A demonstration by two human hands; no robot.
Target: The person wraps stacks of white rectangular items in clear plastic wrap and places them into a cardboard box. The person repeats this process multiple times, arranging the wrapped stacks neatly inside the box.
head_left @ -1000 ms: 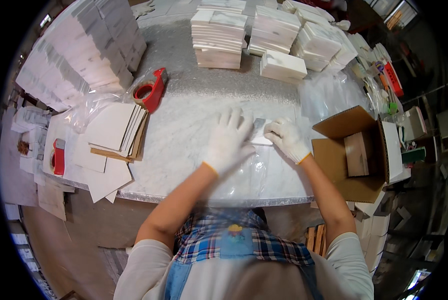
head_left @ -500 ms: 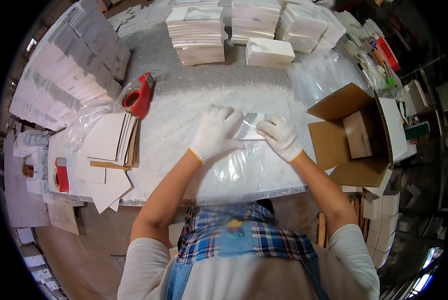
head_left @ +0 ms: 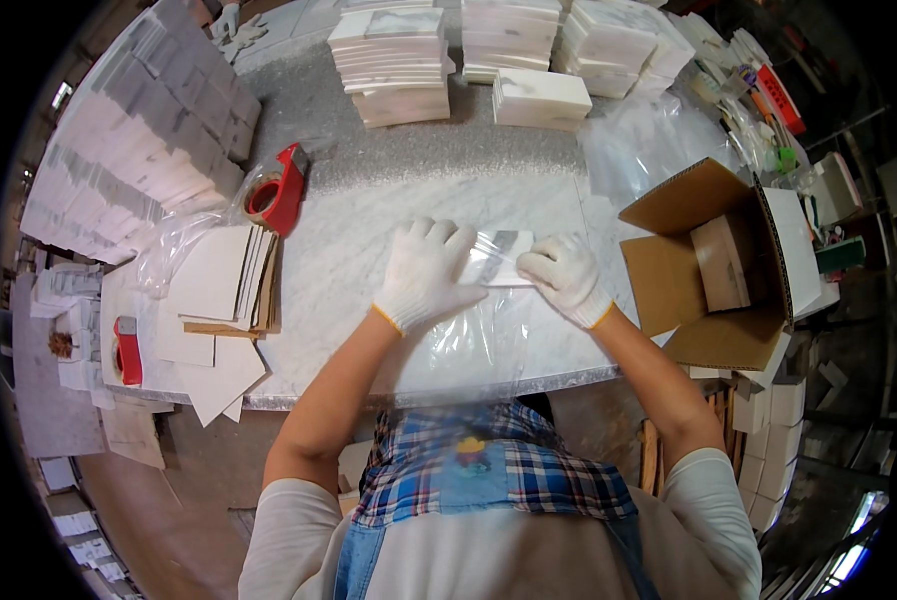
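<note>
A small white marble tile with grey veins (head_left: pixel 511 242), or a thin stack of them, lies on the worktable under clear plastic. My left hand (head_left: pixel 426 268), in a white knit glove, covers its left end, fingers on the far side and thumb along the near side. At the right end my gloved right hand (head_left: pixel 566 275) is closed, its bent fingers gripping the tile and film. Loose clear plastic bag (head_left: pixel 463 345) spreads from the tile toward the table's near edge. What lies under my palms is hidden.
Marble tile stacks (head_left: pixel 393 60) stand at the back, with a taller block of tiles (head_left: pixel 138 130) at left. A red tape dispenser (head_left: pixel 286 190), cardboard sheets (head_left: pixel 213 275) and another dispenser (head_left: pixel 126 352) lie left. An open carton (head_left: pixel 658 290) holding tiles stands right, near plastic bags (head_left: pixel 648 145).
My right hand has shifted slightly right and down, and more of the tile shows between my hands. The left hand barely moves. Another person's gloved hand now shows at the far upper left.
</note>
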